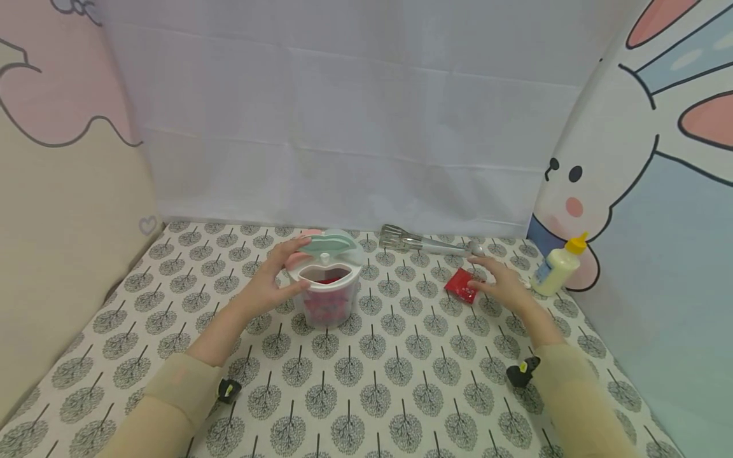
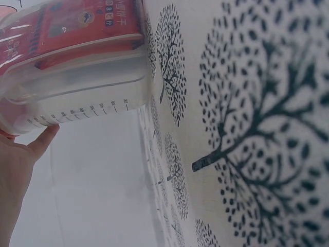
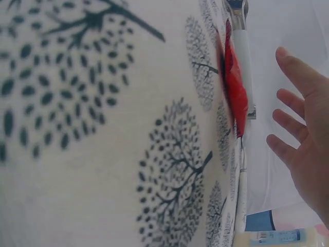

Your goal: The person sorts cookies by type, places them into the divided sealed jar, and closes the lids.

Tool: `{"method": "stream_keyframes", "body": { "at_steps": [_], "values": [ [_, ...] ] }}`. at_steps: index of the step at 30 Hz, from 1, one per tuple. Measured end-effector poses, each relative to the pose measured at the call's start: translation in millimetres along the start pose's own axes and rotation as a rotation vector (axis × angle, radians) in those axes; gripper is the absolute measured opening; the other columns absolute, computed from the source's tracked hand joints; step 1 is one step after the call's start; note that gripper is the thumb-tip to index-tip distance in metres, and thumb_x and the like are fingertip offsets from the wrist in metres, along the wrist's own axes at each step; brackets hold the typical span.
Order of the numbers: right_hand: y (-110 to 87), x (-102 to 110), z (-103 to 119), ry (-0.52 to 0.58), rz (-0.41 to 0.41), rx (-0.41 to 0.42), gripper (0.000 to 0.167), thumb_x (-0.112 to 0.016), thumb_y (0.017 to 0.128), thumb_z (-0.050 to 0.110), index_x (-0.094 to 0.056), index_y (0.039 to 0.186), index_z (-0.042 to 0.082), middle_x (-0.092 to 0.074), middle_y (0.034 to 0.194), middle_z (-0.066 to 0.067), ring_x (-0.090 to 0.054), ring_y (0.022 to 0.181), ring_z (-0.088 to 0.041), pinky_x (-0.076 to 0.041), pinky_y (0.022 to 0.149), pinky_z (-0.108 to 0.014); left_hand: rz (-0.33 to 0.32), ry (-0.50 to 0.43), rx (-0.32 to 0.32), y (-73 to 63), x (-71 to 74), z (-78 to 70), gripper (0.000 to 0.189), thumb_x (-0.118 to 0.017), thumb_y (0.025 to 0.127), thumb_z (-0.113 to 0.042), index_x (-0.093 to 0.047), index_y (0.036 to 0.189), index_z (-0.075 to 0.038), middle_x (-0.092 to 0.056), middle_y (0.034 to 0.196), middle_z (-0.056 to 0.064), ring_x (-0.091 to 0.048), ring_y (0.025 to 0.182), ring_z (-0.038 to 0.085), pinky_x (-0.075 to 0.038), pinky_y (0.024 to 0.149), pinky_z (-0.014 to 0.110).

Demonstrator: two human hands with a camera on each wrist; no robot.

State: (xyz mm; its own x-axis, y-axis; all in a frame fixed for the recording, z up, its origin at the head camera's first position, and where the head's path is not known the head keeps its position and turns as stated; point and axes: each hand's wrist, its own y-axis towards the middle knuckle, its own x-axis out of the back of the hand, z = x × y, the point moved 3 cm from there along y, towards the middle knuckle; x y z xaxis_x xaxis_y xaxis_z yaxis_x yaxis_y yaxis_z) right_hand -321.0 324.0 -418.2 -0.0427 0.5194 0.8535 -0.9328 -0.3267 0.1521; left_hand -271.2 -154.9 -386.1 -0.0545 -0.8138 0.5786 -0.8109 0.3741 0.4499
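Observation:
A clear plastic container (image 1: 329,308) with a white lid stands left of centre on the tablecloth. One green flap on the lid is raised, and red packets (image 2: 92,25) show inside through the clear wall. My left hand (image 1: 265,286) holds the container's left side at the rim, thumb at the front and fingers toward the back. On the right, my right hand (image 1: 504,286) hovers beside a red packet (image 1: 460,285) lying on the cloth. In the right wrist view its fingers (image 3: 290,105) are spread and apart from the packet.
Behind the packet lies a long metal utensil (image 1: 424,244) with a slotted or wire head, a rounded metal end beside its handle. A yellow-capped bottle (image 1: 557,270) stands tilted in view at the right. A white curtain (image 1: 343,127) closes off the back.

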Motion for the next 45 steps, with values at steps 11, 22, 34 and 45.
{"method": "stream_keyframes", "body": {
  "at_steps": [11, 22, 34, 45],
  "values": [
    [9.7, -22.4, -25.0, 0.062, 0.117, -0.111, 0.067, -0.072, 0.083, 0.027, -0.042, 0.139, 0.004, -0.053, 0.129, -0.024, -0.054, 0.113, -0.038, -0.047, 0.094, -0.052, 0.006, -0.032, -0.03, -2.1, 7.1, -36.1, 0.075, -0.07, 0.08, -0.007, -0.032, 0.144, -0.014, -0.036, 0.145, 0.014, -0.037, 0.13, 0.04, -0.023, 0.102, 0.072],
    [22.7, -12.2, -7.9, 0.098, 0.058, -0.077, 0.056, -0.075, 0.079, 0.007, -0.051, 0.13, 0.004, -0.057, 0.113, -0.02, -0.059, 0.096, -0.034, -0.054, 0.074, -0.042, 0.01, -0.029, -0.01, -2.8, 6.8, -36.0, 0.074, -0.07, 0.081, -0.009, -0.032, 0.144, -0.017, -0.033, 0.148, 0.012, -0.033, 0.133, 0.039, -0.024, 0.103, 0.071],
    [27.9, 13.4, 43.0, -0.022, 0.044, 0.016, 0.035, -0.068, 0.083, 0.0, -0.062, 0.117, 0.009, -0.056, 0.127, -0.017, -0.049, 0.118, -0.039, -0.044, 0.096, -0.055, 0.007, -0.04, -0.029, -3.0, 6.6, -34.5, 0.074, -0.07, 0.081, -0.009, -0.032, 0.144, -0.016, -0.035, 0.146, 0.011, -0.035, 0.132, 0.036, -0.025, 0.104, 0.069],
    [25.5, 48.7, 120.1, -0.106, -0.064, 0.255, 0.034, -0.071, 0.081, 0.001, -0.065, 0.112, 0.013, -0.062, 0.107, -0.006, -0.055, 0.086, -0.021, -0.048, 0.072, -0.037, 0.006, -0.045, -0.042, -2.3, 7.0, -35.3, 0.075, -0.071, 0.081, -0.008, -0.031, 0.145, -0.016, -0.034, 0.148, 0.01, -0.041, 0.128, 0.037, -0.023, 0.104, 0.07]
  ]
}}
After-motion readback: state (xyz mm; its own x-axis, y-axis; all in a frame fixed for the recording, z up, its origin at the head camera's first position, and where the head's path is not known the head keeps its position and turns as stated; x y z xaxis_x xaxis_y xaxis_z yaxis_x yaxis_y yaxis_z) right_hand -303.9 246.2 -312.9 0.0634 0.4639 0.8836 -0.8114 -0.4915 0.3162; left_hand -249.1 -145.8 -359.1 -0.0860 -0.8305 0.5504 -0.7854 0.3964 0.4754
